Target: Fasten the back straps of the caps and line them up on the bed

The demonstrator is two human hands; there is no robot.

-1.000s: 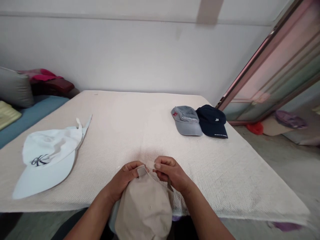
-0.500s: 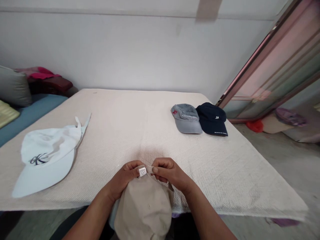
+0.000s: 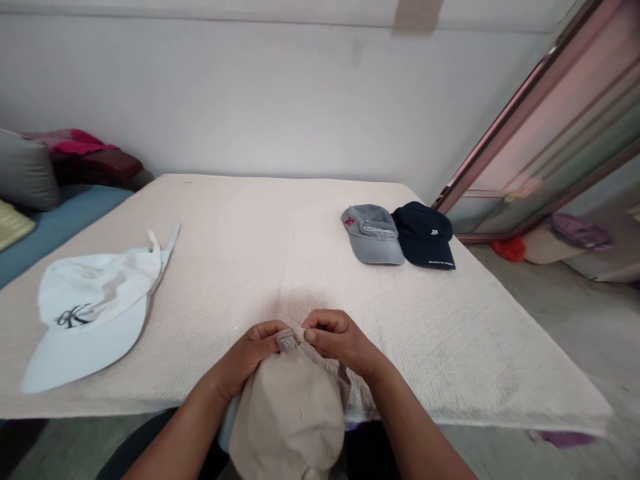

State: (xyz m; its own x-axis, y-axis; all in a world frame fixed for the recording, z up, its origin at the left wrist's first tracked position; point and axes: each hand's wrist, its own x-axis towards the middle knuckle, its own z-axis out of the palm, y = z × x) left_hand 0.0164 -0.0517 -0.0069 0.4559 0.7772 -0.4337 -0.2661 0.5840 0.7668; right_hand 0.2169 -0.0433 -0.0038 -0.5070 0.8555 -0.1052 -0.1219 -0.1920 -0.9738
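A beige cap (image 3: 290,417) rests over the near table edge, crown toward me. My left hand (image 3: 250,357) pinches the small metal buckle (image 3: 285,341) at the cap's back. My right hand (image 3: 337,347) pinches the beige strap end right beside the buckle. Both hands are closed, fingertips almost touching. A white cap with a dark logo (image 3: 90,313) lies at the left. A grey cap (image 3: 373,233) and a navy cap (image 3: 425,235) sit side by side at the far right.
The table carries a cream textured cloth (image 3: 260,260). A blue mattress with pillows (image 3: 65,213) and red fabric lies at the left. A leaning glass-framed panel (image 3: 540,140) and floor clutter stand at the right.
The strap end in my right hand has moved in to the buckle held by my left hand. The view has tilted slightly; the caps on the table lie unmoved.
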